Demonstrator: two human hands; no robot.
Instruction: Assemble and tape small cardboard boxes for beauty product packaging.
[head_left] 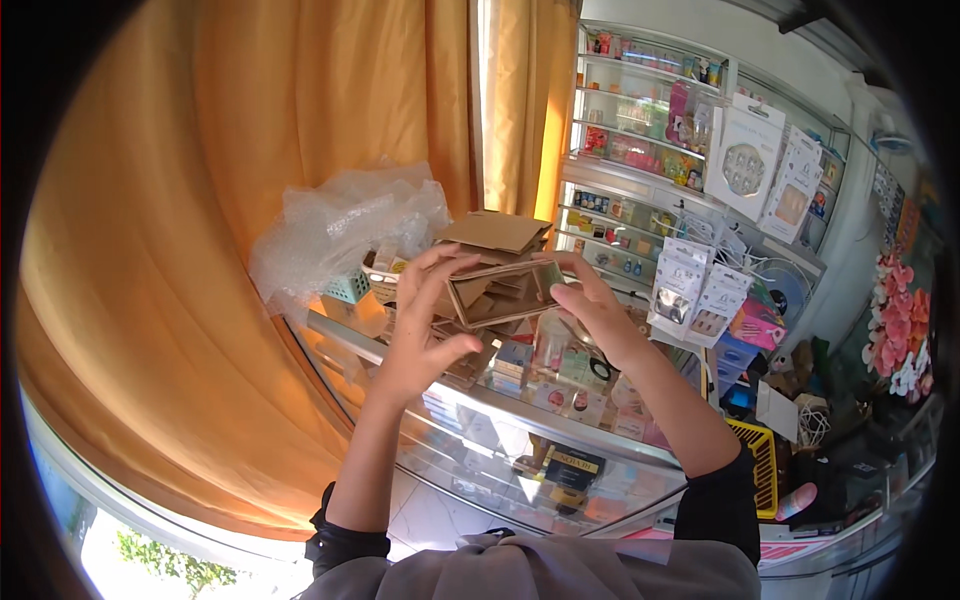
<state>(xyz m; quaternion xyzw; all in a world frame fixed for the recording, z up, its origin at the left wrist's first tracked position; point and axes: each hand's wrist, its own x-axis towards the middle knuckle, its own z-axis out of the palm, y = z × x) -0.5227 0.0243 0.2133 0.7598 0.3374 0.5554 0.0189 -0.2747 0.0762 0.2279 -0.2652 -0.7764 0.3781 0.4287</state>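
Note:
Above the glass counter, a small brown cardboard box (458, 300) is held up between my two hands, its open side showing the hollow inside. My left hand (420, 325) has its curled fingertips at the box's upper left edge, while the thumb stands off below. At the right end, my right hand (597, 305) grips the box, thumb in front and fingers along the top edge. Just behind it, flat cardboard pieces (495, 230) lie stacked on the counter; the box hides part of the stack.
The glass display counter (600, 440) holds small packages. Bubble wrap (350, 220) lies heaped by a teal basket (347, 287). Orange curtains (250, 200) hang on the left. Packets of false nails (745, 160) hang on the right, before stocked shelves (640, 130). A yellow basket (757, 465) stands lower right.

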